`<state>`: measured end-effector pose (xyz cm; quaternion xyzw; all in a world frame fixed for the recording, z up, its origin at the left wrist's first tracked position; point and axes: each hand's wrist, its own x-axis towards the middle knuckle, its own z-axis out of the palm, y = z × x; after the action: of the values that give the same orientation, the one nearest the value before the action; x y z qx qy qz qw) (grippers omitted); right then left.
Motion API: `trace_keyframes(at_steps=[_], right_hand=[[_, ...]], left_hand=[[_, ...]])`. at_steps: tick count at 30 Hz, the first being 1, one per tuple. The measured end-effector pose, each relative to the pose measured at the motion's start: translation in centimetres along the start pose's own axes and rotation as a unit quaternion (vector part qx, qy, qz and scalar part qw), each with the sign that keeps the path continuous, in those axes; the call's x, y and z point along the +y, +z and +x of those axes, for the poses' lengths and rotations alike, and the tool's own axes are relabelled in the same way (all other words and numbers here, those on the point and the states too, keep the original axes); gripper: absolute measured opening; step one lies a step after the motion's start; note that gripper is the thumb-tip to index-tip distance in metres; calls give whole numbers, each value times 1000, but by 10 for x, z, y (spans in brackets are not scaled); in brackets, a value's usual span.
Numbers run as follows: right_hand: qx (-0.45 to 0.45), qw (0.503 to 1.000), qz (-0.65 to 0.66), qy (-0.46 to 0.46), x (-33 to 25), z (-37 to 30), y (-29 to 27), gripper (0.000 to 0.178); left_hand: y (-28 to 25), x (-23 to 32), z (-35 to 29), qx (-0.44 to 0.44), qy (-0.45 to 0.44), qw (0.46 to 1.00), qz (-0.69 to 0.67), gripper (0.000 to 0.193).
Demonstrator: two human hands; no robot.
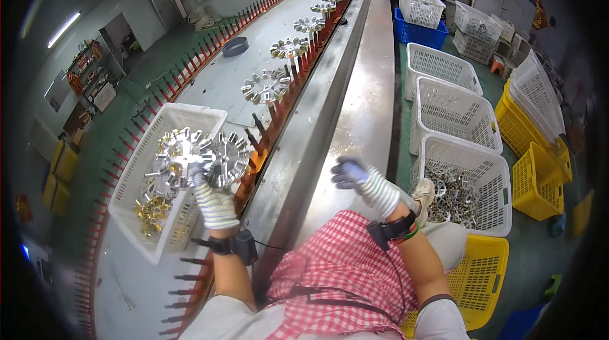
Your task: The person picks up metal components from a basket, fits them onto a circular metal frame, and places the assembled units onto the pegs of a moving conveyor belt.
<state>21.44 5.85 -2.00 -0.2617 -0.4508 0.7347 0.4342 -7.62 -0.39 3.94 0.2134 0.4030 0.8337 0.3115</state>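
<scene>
My left hand (216,203), in a striped white-and-grey glove, reaches to the lower rim of a round rack of shiny metal pieces (181,157). Its fingers look closed there, but glare and the pieces hide what they grip. That rack lies over a white plastic basket (127,210) with gold-coloured metal pieces (154,214) inside. A second round rack (229,159) of silver pieces overlaps it on the right, beside the conveyor's spindles. Above the steel ledge, my right hand (363,180), gloved alike and slightly blurred, hangs with fingers apart and nothing in them.
A steel ledge (346,124) runs along the conveyor, whose edge carries upright spindles (274,111). Further racks (265,86) stand in a row beyond. At right are white baskets (453,108), one with metal parts (453,197), and a yellow basket (485,276). Two people stand far off.
</scene>
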Motion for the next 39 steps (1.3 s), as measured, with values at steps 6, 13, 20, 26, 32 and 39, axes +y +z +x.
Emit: trace_keyframes(at_steps=[6,13,20,26,32,39], right_hand=[[-94,995,-13,26,-32,-16,60,50],[-133,970,91,-184,-61,-35,65,56],[186,972,140,3,-41,-62,-35,33],[313,892,289,-154,-9,-108,-287,44],[476,782,366,-169,-14,-134,-291,60],[428,816,326,-212,-13,-146,-295,40]], left_hand=[[20,87,-42,-154,268,941,136,37],[99,32,-75,-435,-172,818,336,32],[94,-48,-74,-456,-146,857,192,62],[53,-49,-28,-193,-211,958,-30,71],[36,-26,-17,-58,-99,993,-5,43],[80,31,-26,-147,115,982,-40,48]])
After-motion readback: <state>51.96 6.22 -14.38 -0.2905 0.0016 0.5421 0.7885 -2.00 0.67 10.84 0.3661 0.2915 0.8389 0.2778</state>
